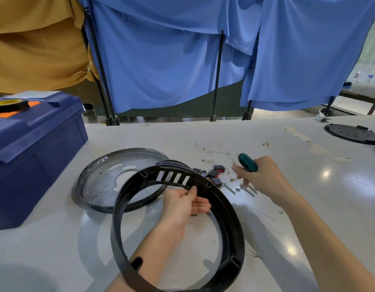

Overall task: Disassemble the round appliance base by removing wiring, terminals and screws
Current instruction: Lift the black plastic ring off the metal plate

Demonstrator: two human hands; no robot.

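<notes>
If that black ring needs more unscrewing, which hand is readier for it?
Probably the right hand: it grips the green-handled screwdriver, free above the table. The left hand reaches through the black ring and holds its slotted edge, so it is better placed to steady it.

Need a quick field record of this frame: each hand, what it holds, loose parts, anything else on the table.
left hand: grips the black ring at its slotted section; forearm passes through the ring
right hand: holds a green-handled screwdriver over the loose parts
metal pan: flat on the table, behind the ring, partly overlapped
switches: black-and-red cluster beside the ring
metal pieces: near the right hand's fingers
wires: loose, beyond the switches
blue box: far left, tape roll on its lid
black disc: far right
</notes>
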